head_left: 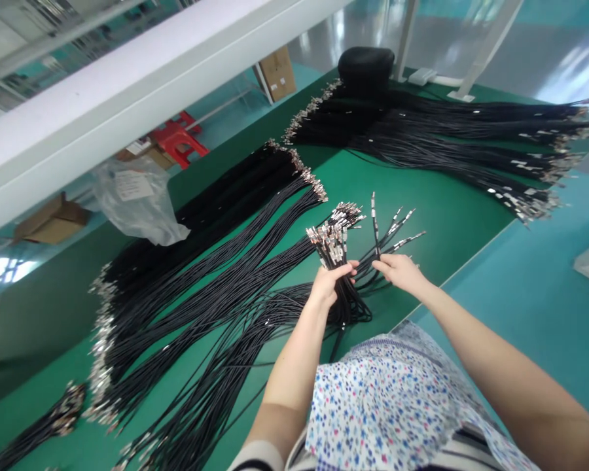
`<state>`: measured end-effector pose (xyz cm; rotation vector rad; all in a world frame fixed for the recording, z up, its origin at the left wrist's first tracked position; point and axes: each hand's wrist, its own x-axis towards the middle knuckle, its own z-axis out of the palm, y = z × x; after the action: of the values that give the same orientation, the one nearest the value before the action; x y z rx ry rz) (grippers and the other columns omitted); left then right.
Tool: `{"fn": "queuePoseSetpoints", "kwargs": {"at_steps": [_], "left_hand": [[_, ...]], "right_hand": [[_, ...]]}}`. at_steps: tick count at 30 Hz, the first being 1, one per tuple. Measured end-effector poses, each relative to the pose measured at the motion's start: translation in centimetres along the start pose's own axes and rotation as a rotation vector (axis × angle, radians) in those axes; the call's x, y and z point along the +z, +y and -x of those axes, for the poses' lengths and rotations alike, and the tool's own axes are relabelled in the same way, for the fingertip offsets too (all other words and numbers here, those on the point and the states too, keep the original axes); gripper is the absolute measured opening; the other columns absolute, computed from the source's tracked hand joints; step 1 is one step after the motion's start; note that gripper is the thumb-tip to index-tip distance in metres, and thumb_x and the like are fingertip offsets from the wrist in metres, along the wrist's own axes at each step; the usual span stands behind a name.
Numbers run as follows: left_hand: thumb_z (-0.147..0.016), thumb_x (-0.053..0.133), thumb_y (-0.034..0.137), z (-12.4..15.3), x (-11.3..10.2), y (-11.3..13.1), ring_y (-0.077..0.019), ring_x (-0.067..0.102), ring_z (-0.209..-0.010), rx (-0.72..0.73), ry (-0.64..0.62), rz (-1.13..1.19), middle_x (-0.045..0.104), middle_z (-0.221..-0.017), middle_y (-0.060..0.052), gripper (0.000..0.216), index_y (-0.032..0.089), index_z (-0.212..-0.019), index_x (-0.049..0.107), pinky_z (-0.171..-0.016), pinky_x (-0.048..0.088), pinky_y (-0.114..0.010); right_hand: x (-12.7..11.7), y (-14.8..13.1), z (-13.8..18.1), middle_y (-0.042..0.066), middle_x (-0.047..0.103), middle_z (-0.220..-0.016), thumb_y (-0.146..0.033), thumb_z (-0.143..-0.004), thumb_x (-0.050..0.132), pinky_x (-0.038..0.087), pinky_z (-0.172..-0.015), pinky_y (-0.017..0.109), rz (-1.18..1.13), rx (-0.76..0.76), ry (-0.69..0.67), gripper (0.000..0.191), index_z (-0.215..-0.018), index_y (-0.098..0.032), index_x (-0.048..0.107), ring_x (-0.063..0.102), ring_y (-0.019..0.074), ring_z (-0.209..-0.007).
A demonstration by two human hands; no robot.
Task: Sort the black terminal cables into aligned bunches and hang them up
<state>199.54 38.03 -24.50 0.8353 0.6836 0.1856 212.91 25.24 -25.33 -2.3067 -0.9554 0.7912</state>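
Cables cover our green table (442, 216) in black heaps, with cardboard boxes (52, 221) on the teal floor beyond its far edge. Near the table's front edge our left hand (330, 282) grips a bundle of wires (332, 243), while our right hand (400, 269), just beside it, pinches a few loose wires (390, 234).

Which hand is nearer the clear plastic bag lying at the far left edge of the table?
Left. The left hand, gripping a bundle of black wires, sits closer to the plastic bag, though well apart from it. The right hand is farther right, at the loose wires.
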Motion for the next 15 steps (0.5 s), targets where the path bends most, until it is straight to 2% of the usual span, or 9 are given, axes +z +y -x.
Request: {"fn": "queuePoseSetpoints", "kwargs": {"at_steps": [2,4,8,12,15], "left_hand": [[-0.054,0.071,0.022,0.0,0.2,0.0,-0.0125,0.055,-0.065,-0.013,-0.025,-0.021,0.062,-0.092,-0.013,0.034,0.006,-0.083,0.063,-0.055,0.045,-0.024],[-0.053,0.072,0.02,0.2,0.1,0.0,-0.0118,0.055,-0.061,0.0,-0.054,-0.035,0.063,-0.084,-0.01,0.034,0.006,-0.082,0.063,-0.057,0.044,-0.025],[-0.056,0.071,0.019,0.6,-0.2,0.1,-0.0133,0.057,-0.065,0.05,-0.113,0.012,0.062,-0.074,-0.008,0.03,0.006,-0.081,0.063,-0.065,0.044,-0.027],[-0.053,0.073,0.019,0.9,-0.5,0.0,-0.0133,0.057,-0.066,0.111,-0.093,-0.007,0.062,-0.074,-0.007,0.032,0.006,-0.081,0.063,-0.068,0.044,-0.028],[-0.053,0.073,0.019,0.8,-0.4,-0.2,-0.0124,0.057,-0.066,0.165,-0.048,-0.038,0.062,-0.074,-0.006,0.029,0.007,-0.078,0.063,-0.069,0.044,-0.027]], "right_hand": [[0.1,-1.4,0.8,0.0,0.049,-0.047,-0.045,-0.078,0.046,0.036,-0.045,0.022,-0.278,-0.073,-0.146,0.038,-0.053,-0.016,0.04,0.047,0.0095,-0.042],[0.6,-2.6,1.4,-0.001,0.05,-0.048,-0.047,-0.073,0.052,0.038,-0.043,0.022,-0.529,-0.094,-0.219,0.038,-0.055,-0.015,0.043,0.047,0.0092,-0.04],[2.0,-4.2,1.9,0.001,0.055,-0.054,-0.046,-0.067,0.06,0.047,-0.049,0.026,-0.852,-0.079,-0.185,0.035,-0.066,-0.012,0.053,0.055,0.0121,-0.047],[2.8,-4.6,1.6,0.003,0.057,-0.057,-0.047,-0.067,0.06,0.049,-0.051,0.026,-0.916,-0.065,-0.144,0.036,-0.067,-0.012,0.053,0.056,0.0124,-0.049],[2.5,-4.5,1.5,0.003,0.056,-0.055,-0.047,-0.069,0.056,0.048,-0.05,0.024,-0.788,-0.091,-0.176,0.035,-0.064,-0.012,0.052,0.056,0.0116,-0.048]]}}
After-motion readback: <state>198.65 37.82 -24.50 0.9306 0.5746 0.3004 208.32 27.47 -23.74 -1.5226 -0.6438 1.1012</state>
